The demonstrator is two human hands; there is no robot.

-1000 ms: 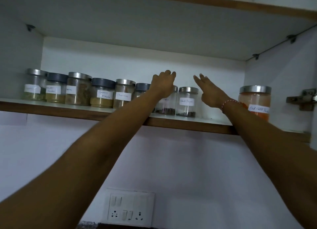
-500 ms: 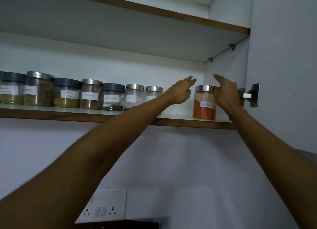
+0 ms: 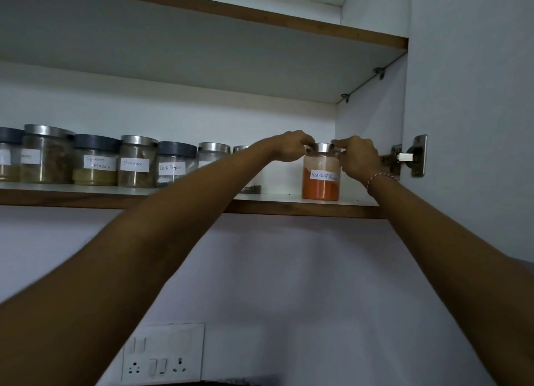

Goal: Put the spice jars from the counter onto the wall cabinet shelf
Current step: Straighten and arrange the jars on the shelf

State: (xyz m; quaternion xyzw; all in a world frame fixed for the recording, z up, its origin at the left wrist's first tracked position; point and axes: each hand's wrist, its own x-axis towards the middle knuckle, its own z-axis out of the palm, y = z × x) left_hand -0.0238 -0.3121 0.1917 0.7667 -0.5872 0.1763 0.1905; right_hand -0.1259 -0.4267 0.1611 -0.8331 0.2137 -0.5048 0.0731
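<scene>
A red chilli powder jar (image 3: 320,183) with a steel lid stands on the wall cabinet shelf (image 3: 289,208), near its right end. My left hand (image 3: 290,147) grips the left side of the lid, and my right hand (image 3: 357,157) grips the right side. A row of several labelled spice jars fills the shelf to the left, among them garam masala (image 3: 94,166), cinnamon (image 3: 135,163) and black pepper (image 3: 173,166). My left forearm hides part of one or two jars beside the red one.
The open cabinet door (image 3: 474,111) stands at the right with its metal hinge (image 3: 410,157) close to my right hand. An upper shelf (image 3: 260,15) runs overhead. A switch and socket plate (image 3: 163,354) sits on the wall below.
Both hands moved right from the middle jars and closed on the lid of the red chilli powder jar. The view shifted right as well.
</scene>
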